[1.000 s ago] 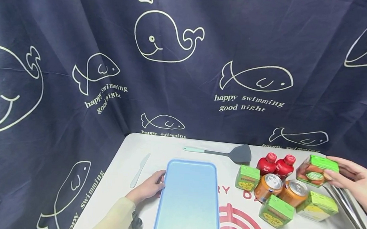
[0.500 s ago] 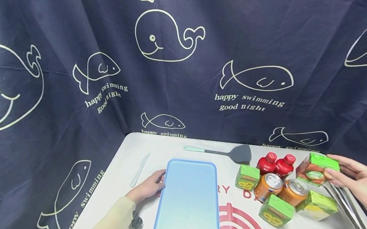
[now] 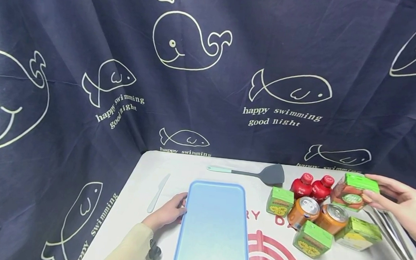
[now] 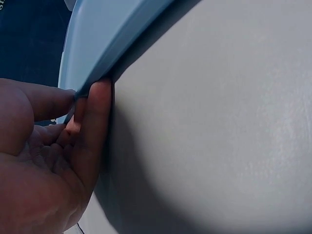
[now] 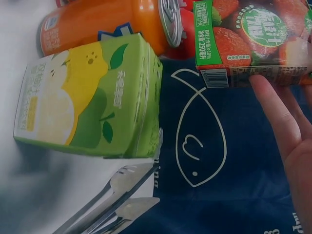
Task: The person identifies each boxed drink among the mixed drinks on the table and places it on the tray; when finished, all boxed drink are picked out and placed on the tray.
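At the left edge of the light blue tray [image 3: 213, 227], my left hand [image 3: 167, 211] pinches the rim. In the left wrist view the thumb lies on one side of the rim [image 4: 102, 44] and the index finger on the other. My right hand [image 3: 402, 202] holds a juice box [image 3: 348, 194] with a green top and red fruit pictures, thumb in front and fingers behind. The right wrist view shows this juice box [image 5: 263, 39] raised beside a yellow-green lemon drink box [image 5: 87, 97]. Behind the orange cans [image 3: 332, 218] stand two red bottles [image 3: 322, 187].
Green drink boxes [image 3: 312, 239] stand around the cans. A dark turner [image 3: 273, 175] lies along the back, and a knife [image 3: 159, 193] lies left of the tray. Long silver utensils [image 3: 393, 231] lie at the right edge. A dark curtain [image 3: 209, 106] hangs behind the table.
My right hand and the juice box have shifted slightly to the left, towards the red bottles. The left hand and the tray have stayed in place.
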`<move>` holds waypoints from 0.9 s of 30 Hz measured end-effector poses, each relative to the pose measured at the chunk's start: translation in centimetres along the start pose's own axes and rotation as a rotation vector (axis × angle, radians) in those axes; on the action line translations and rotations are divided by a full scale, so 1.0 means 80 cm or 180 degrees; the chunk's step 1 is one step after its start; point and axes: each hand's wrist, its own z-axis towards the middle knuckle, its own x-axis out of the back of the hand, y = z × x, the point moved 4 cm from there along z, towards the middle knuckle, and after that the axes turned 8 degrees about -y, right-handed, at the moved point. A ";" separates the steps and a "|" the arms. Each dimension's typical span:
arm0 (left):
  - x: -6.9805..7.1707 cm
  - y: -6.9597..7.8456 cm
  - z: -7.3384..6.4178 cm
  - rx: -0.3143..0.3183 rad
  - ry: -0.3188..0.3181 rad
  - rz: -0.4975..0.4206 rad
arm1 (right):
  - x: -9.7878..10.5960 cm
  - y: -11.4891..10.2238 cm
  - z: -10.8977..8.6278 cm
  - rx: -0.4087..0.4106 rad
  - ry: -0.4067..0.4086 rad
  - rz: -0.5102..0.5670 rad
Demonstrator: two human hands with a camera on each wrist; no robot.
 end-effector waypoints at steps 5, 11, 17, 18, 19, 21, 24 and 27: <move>-0.001 0.000 0.001 -0.0042 -0.0014 0.0119 | -0.007 -0.008 0.001 -0.0157 -0.0066 -0.0099; -0.002 -0.004 0.001 -0.0038 -0.0001 0.0238 | -0.017 -0.016 0.006 -0.0067 -0.0135 -0.0259; -0.001 -0.003 0.001 0.0013 -0.0006 0.0037 | -0.028 -0.024 0.013 -0.0046 -0.0169 -0.0351; -0.001 -0.003 0.001 0.0012 -0.0011 0.0034 | -0.030 -0.025 0.014 -0.0069 -0.0164 -0.0371; -0.001 -0.002 0.001 0.0001 -0.0009 0.0049 | -0.031 -0.026 0.015 -0.0085 -0.0163 -0.0390; -0.002 -0.002 0.001 0.0022 -0.0023 0.0097 | -0.035 -0.028 0.017 -0.0092 -0.0176 -0.0409; -0.003 -0.001 0.000 0.0039 -0.0001 0.0148 | -0.042 -0.032 0.021 -0.0056 -0.0193 -0.0397; -0.004 -0.001 -0.001 0.0058 0.0027 0.0147 | -0.050 -0.036 0.026 -0.0021 -0.0224 -0.0372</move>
